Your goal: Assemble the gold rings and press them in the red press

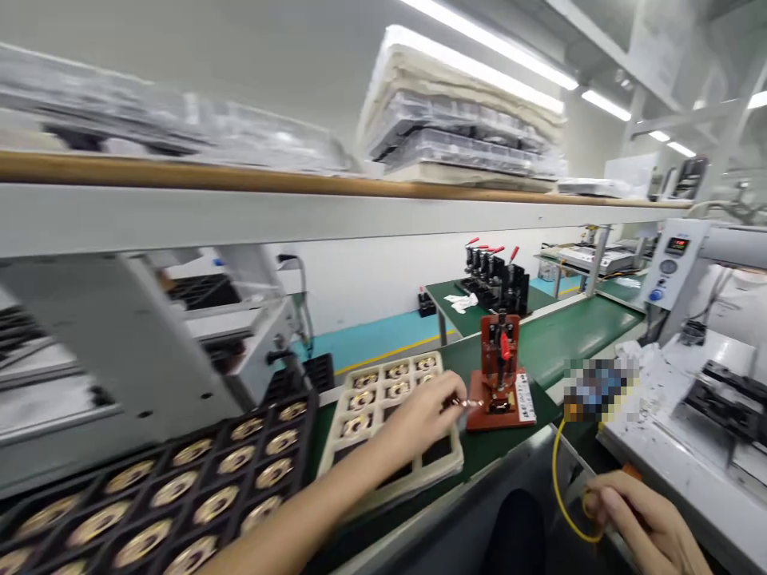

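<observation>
My left hand (pixel 427 409) reaches over a cream tray (pixel 459 461), its thumb and fingers pinching a small shiny metal part (pixel 470 403), seen edge-on. Just beyond the part stands a red toggle-clamp fixture (pixel 500 375) with a red-tipped lever and a white label. Gold ring-shaped parts (pixel 363 399) sit in several pockets of the cream tray; nearer pockets look dark and are partly covered by my arm. At lower right, my right hand (pixel 644 515) is closed beside a yellow cable (pixel 558 487); what its fingers hold, if anything, is hidden.
A black tray (pixel 224 463) of gold rings fills the lower left. A shelf (pixel 335 180) with stacked clear trays (pixel 461 144) runs overhead. More clamp fixtures (pixel 494 271) stand on a green table behind. At right are a white machine (pixel 674 267) and a pale bench (pixel 671 399).
</observation>
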A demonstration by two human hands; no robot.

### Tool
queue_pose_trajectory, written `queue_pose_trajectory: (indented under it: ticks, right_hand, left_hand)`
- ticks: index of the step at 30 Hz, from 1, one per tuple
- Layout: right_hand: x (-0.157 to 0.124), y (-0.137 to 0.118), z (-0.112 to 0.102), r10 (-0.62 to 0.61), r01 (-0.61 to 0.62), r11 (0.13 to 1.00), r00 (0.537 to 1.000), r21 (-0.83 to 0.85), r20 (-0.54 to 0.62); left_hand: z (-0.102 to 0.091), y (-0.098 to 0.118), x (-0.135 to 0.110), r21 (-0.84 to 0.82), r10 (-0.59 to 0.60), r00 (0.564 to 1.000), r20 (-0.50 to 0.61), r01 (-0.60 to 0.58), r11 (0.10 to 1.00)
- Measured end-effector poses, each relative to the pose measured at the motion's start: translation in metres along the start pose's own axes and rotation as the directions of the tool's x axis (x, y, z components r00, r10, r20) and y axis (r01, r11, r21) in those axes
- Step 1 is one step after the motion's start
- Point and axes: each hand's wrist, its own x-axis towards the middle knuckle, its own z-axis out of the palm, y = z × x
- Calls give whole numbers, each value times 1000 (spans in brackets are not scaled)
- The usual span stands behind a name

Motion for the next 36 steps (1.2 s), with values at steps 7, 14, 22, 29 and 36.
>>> queue_pose_trajectory:
  ticks: [7,14,22,29,36]
  right_hand:
    - [33,-63,-5,8,-6,944,1000,331,-4]
    - [5,-49,-54,93,-52,967,983,248,-157]
    - [-59,-8,-134,207,-192,977,763,91,-613]
    - [-128,-5,-201,93,-271,961,514,-59,-853]
    - [-186,-18,-212,109,-314,949,414,-29,-904]
  left_hand:
    - [41,128,48,-66,774,608,-174,-792,607]
    - [83,179,86,-165,845,507,-170,-860,483]
    - [137,257,142,-660,814,581,25,-602,450]
    - [214,394,238,-479,732,640,236,-579,660]
    - [273,463,279,-299,668,522,530,-622,723]
